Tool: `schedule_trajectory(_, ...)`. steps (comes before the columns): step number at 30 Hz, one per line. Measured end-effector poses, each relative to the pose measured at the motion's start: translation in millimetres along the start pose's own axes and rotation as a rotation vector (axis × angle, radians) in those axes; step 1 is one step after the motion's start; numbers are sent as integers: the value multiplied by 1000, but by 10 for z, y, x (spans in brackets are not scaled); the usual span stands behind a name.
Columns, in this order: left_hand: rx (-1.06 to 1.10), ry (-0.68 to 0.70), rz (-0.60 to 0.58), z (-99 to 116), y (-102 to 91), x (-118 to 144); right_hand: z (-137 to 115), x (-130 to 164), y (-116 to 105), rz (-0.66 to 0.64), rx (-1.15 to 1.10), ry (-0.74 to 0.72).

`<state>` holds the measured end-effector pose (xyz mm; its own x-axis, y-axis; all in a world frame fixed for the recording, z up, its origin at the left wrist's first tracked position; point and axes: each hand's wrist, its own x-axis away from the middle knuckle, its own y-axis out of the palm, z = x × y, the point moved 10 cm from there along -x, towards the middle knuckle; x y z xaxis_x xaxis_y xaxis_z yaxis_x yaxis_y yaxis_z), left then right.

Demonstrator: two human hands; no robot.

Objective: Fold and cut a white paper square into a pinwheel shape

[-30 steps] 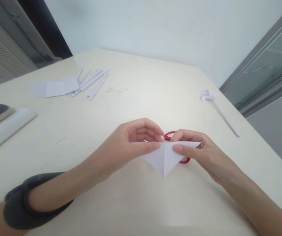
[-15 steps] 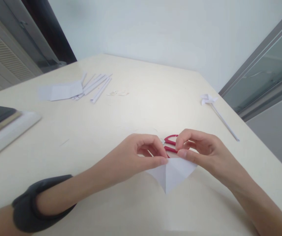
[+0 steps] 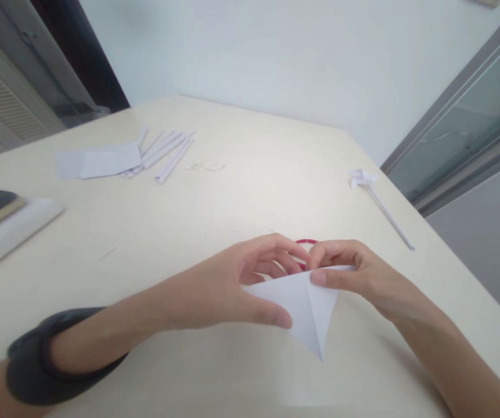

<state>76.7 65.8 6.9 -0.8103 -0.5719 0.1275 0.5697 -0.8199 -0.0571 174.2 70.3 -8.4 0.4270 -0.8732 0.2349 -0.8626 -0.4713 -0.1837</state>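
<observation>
A folded white sheet of paper (image 3: 295,296), creased down its middle, hangs point-down between my hands just above the table. My right hand (image 3: 349,267) pinches its top edge beside the crease, thumb in front and fingers behind. My left hand (image 3: 250,290) has the left part between its thumb, lying on the front face, and its fingers, curved behind the upper edge. The left grip looks loose. Behind the hands lies a pair of scissors with red handles (image 3: 306,241); most of it is hidden by the fingers and paper.
A paper pinwheel on a rolled stick (image 3: 387,215) lies by the right edge. At the back left are flat paper pieces (image 3: 110,161), several rolled paper sticks (image 3: 173,162) and small scraps (image 3: 205,166). A dark device on a white stand (image 3: 14,226) is at far left.
The paper has tilted, its lower point swinging right. My left thumb has moved down its front from the top edge, while my right fingers have shifted toward the crease.
</observation>
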Motion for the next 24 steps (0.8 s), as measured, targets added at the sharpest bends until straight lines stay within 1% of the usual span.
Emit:
schedule_trajectory(3, -100, -22, -20, 42, 2, 24, 31, -3, -14, 10, -41, 23)
schedule_trajectory(5, -125, -46, -25, 59, -1, 32, 36, -1, 2, 2, -86, 23)
schedule_trajectory(9, -87, -72, -28, 69, -7, 40, 44, 17, 42, -34, -174, 27)
schedule_trajectory(14, -101, -29, -49, 95, -4, 40, 51, 29, 78, -79, -215, 18)
schedule_trajectory(17, -52, -6, -47, 95, -4, 26, 49, 20, 101, -88, -233, 8)
schedule_trajectory(21, -2, 42, -38, 94, 0, 3, 56, 2, 119, -75, -199, 6)
schedule_trajectory(24, 58, 35, -2, 62, -18, -6, 60, -9, 152, -90, -156, 9)
